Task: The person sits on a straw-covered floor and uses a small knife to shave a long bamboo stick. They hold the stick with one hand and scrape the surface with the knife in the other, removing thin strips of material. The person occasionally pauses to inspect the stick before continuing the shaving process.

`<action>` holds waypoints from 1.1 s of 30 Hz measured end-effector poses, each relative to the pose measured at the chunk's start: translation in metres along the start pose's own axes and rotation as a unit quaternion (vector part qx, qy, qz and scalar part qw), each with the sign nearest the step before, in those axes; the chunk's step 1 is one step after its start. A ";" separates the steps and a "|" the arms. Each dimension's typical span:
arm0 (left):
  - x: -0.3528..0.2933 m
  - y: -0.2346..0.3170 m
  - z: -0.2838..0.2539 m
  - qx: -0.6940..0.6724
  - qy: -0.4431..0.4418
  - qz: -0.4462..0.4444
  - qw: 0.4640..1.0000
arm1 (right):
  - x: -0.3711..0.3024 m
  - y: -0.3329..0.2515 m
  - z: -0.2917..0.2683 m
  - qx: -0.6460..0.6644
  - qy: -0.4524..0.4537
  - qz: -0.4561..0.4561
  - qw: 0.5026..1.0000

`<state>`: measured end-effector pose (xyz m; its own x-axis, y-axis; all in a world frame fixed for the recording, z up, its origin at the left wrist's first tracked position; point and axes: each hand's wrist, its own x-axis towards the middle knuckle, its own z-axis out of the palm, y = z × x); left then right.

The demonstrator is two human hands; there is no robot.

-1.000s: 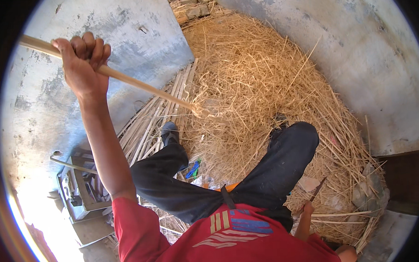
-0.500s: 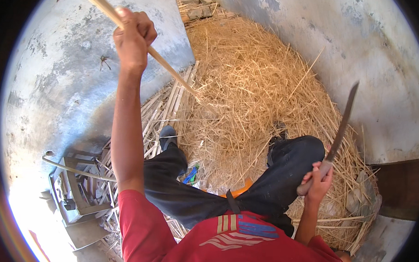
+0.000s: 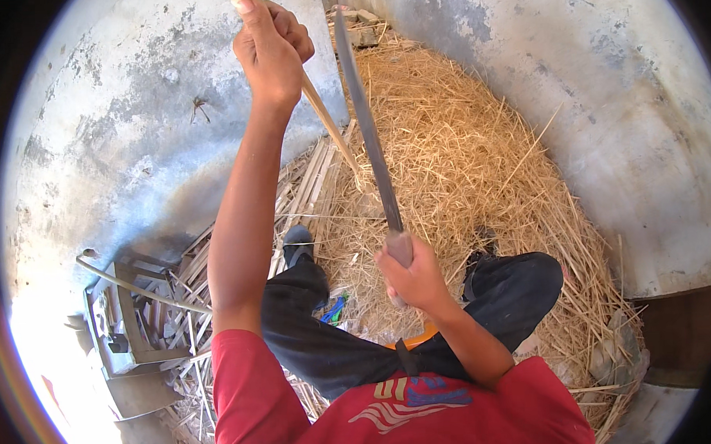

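At the upper left, my left hand (image 3: 275, 49) is raised and closed round a pale bamboo stick (image 3: 330, 125). Its lower end slants down toward the shavings on the floor, and its upper end is cut off by the picture's top edge. My right hand (image 3: 412, 275) grips the brown handle of a machete (image 3: 374, 135) in front of my body. The long dark blade points up and away, just right of the stick. In this view a narrow gap shows between them; how far apart they are in depth I cannot tell.
A large heap of straw-coloured shavings (image 3: 454, 140) covers the floor ahead. Split wooden strips (image 3: 311, 180) lie left of it. A wooden frame (image 3: 127, 308) stands at the lower left, a curved rod (image 3: 142, 290) beside it. Worn grey walls (image 3: 594, 104) close in both sides.
My right hand has swung the machete from the far right to the middle, near the stick. My left hand has shifted up and right, and the stick stands steeper.
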<state>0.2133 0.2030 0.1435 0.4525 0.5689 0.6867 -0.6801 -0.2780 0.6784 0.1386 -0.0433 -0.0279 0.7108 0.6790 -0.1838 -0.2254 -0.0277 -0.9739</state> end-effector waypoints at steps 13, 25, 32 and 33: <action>-0.002 -0.004 0.000 -0.004 0.050 0.016 0.999 | 0.050 0.108 0.016 -0.030 0.005 0.119 0.992; -0.009 -0.023 0.034 -0.031 -0.004 -0.040 0.999 | 0.037 0.017 -0.009 0.393 -0.032 0.212 0.894; -0.017 -0.027 0.057 -0.017 -0.026 -0.008 1.000 | 0.019 -0.005 0.003 0.193 0.093 -0.084 0.973; -0.017 -0.025 0.061 -0.003 -0.021 -0.002 1.000 | 0.021 0.007 0.009 0.122 0.108 -0.071 0.984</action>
<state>0.2575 0.1533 0.1306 0.4796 0.5363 0.6946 -0.6810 -0.2717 0.6800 0.1460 -0.0226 -0.0374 0.8652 0.4917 -0.0982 -0.2483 0.2500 -0.9359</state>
